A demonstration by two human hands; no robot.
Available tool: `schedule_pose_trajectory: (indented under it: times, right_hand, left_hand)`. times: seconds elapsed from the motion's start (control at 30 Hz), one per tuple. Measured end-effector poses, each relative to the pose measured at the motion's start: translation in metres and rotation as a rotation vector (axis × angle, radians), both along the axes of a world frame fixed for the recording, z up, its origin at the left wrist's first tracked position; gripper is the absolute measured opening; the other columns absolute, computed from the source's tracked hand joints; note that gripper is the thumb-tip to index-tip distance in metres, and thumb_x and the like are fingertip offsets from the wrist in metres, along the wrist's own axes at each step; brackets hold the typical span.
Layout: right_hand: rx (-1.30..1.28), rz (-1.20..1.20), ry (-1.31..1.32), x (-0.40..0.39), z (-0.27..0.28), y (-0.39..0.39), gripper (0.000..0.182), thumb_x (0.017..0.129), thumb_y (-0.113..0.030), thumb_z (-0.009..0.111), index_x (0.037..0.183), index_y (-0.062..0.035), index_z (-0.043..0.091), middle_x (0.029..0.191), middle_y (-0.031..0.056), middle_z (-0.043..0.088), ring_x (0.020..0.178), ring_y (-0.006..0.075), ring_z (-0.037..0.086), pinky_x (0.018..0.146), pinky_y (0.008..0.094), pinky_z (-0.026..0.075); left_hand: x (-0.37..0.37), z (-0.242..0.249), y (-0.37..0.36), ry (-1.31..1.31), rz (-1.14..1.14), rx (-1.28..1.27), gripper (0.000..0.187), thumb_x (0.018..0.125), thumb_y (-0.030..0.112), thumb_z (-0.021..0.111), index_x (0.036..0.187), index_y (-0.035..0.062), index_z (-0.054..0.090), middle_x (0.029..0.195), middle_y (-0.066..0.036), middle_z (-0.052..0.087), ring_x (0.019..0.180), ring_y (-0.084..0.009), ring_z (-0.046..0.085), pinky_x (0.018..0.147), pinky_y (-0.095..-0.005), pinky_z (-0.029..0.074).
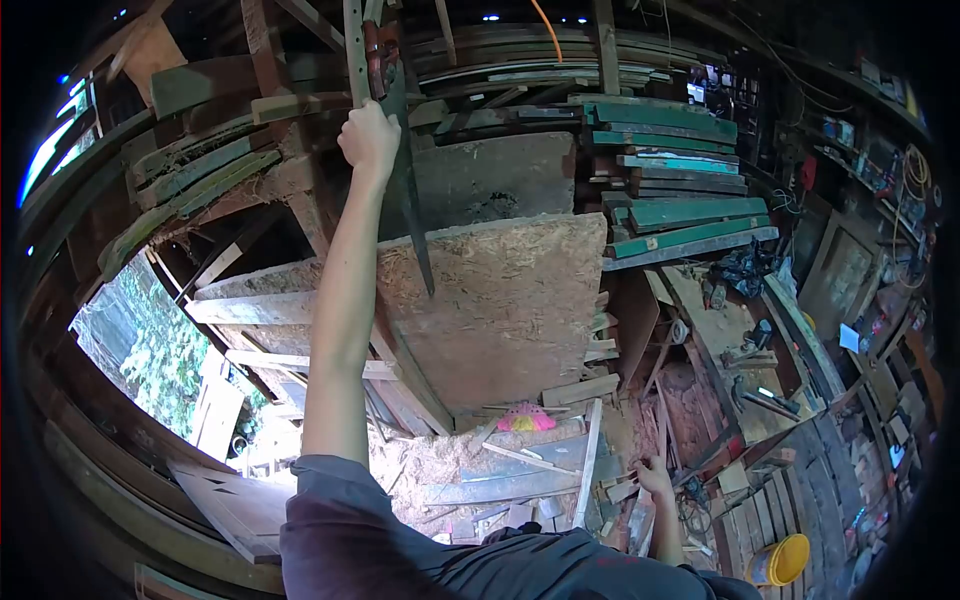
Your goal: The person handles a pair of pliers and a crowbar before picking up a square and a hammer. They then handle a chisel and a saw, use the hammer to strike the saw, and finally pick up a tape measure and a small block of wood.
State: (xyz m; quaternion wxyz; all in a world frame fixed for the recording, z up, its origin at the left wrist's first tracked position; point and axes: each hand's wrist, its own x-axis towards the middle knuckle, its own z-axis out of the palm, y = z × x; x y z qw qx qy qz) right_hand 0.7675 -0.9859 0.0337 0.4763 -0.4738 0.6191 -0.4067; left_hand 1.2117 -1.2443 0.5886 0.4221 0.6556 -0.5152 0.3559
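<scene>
The left hand (370, 140) is raised at the end of a bare forearm, its fingers curled into a fist. A pale strip with holes (356, 45) comes down to the top of that fist; whether the fingers are closed around it, I cannot tell. Immediately right of the fist hangs a handsaw (414, 215), its reddish-brown grip above the knuckles and its dark blade tapering to a tip well below the wrist, in front of a worn brown wooden panel (500, 320). A darker board (490, 165) stands to the right of the fist, behind the blade, and farther right is a stack of green-painted planks (690, 218). Above and right of the fist dangles an orange cord (550, 32).

The right hand (653, 476) is far below and right of the left, fingers bent, near small wood offcuts (621, 491); it is too small in view to tell whether it grips anything. Left of it and a little higher lies a pink-and-yellow item (525, 418); above and to its right, a hammer (738, 393) rests on a cluttered workbench (765, 420). Below and right of that hand sits a yellow bucket (788, 560)
</scene>
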Motion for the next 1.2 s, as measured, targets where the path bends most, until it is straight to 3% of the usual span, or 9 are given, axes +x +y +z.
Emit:
schedule_pose_trajectory:
  times: [0.17,0.3,0.57,0.67,0.97,1.13,1.2]
  right_hand:
    - [-0.018,-0.022,-0.006,-0.012,-0.027,-0.005,0.008,0.081,-0.004,0.053,0.083,0.0016,0.059,0.071,0.0076,0.061,0.059,0.0150,0.062,0.050,0.0273,0.047]
    - [0.004,-0.063,-0.006,-0.013,-0.023,-0.001,0.009,0.081,-0.005,0.054,0.083,0.0016,0.059,0.069,0.0073,0.061,0.057,0.0150,0.062,0.050,0.0275,0.047]
    - [0.006,-0.064,-0.043,-0.005,-0.033,-0.002,0.009,0.077,-0.007,0.055,0.076,-0.0004,0.061,0.067,0.0069,0.061,0.055,0.0141,0.060,0.048,0.0260,0.045]
    - [0.002,0.000,0.027,-0.005,-0.044,-0.005,0.008,0.081,-0.003,0.050,0.079,-0.0018,0.058,0.069,0.0058,0.060,0.060,0.0146,0.060,0.051,0.0272,0.046]
    - [0.053,-0.044,-0.117,0.016,-0.034,0.000,0.009,0.084,-0.004,0.049,0.083,-0.0024,0.058,0.069,0.0061,0.060,0.059,0.0146,0.061,0.051,0.0273,0.047]
    - [0.081,-0.047,-0.076,0.027,-0.011,0.006,0.008,0.083,-0.004,0.049,0.083,-0.0018,0.057,0.070,0.0056,0.059,0.057,0.0144,0.060,0.047,0.0265,0.046]
    - [0.060,-0.044,-0.059,0.024,-0.028,0.005,0.008,0.083,-0.004,0.049,0.083,-0.0015,0.057,0.070,0.0056,0.059,0.057,0.0147,0.061,0.047,0.0267,0.046]
  left_hand:
    - [0.001,0.017,-0.005,0.059,-0.018,-0.125,0.045,0.075,0.040,0.068,0.094,0.0004,0.055,0.086,-0.019,0.064,0.078,-0.0365,0.065,0.067,-0.0455,0.052]
    - [0.007,0.032,-0.023,-0.090,0.046,-0.213,0.057,0.074,0.049,0.067,0.100,0.0019,0.049,0.098,-0.019,0.057,0.082,-0.0356,0.063,0.068,-0.0462,0.050]
    - [0.012,0.069,-0.062,0.072,-0.019,-0.106,0.062,0.075,0.051,0.066,0.108,0.0013,0.047,0.100,-0.019,0.060,0.090,-0.0351,0.063,0.077,-0.0444,0.051]
    - [0.017,0.085,-0.072,0.033,0.003,-0.052,0.063,0.075,0.050,0.066,0.111,0.0016,0.048,0.102,-0.018,0.061,0.092,-0.0341,0.063,0.077,-0.0437,0.051]
    - [0.029,0.095,-0.086,-0.215,0.052,0.001,0.059,0.076,0.046,0.064,0.112,0.0021,0.049,0.101,-0.018,0.062,0.091,-0.0338,0.064,0.075,-0.0434,0.051]
    - [0.033,0.094,-0.086,-0.240,0.056,0.015,0.057,0.077,0.047,0.063,0.110,0.0016,0.051,0.100,-0.019,0.063,0.090,-0.0340,0.064,0.074,-0.0442,0.051]
    - [0.034,0.101,-0.085,-0.236,0.046,0.019,0.056,0.078,0.047,0.063,0.108,0.0013,0.052,0.101,-0.019,0.062,0.090,-0.0344,0.064,0.074,-0.0445,0.051]
